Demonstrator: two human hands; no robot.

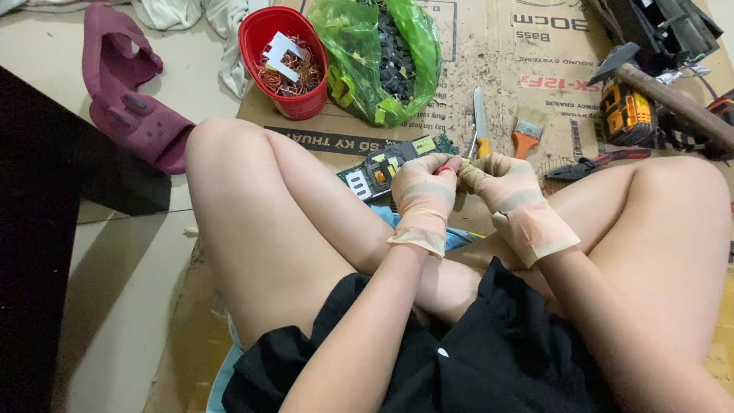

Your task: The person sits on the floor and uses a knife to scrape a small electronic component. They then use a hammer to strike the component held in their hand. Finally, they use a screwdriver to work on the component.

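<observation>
1. Green circuit board (386, 164), with yellow and black parts on top, held just beyond the knuckles of the left hand (422, 197); near end hidden behind that hand, far end pointing up and to the left, away from the grip.
2. Long axis of the board: slanting from the hands toward the left knee, slightly tilted, lifted off the cardboard sheet (489, 69).
3. Left hand, in a thin pale glove, curled shut on the near end of the board; fingers folded in, thumb side up.
4. Right hand (501, 183), gloved as well, pressed knuckle to knuckle against the left one; fingers closed around something small, but not possible to tell what, because the grip hides it.
5. Small red piece (443, 168) visible exactly between both hands, maybe a tool handle or a part; too small to say.
6. Left hand nearer to the board; right hand only at its near edge.
7. Just beyond the right hand: a knife with yellow handle (480, 126) and an orange brush (526, 131), both flat on the cardboard, apart from the grip.
8. Farther beyond the left hand: a red bucket (284, 65) with copper wire and a green plastic bag (378, 57) of dark pieces, well apart.
</observation>
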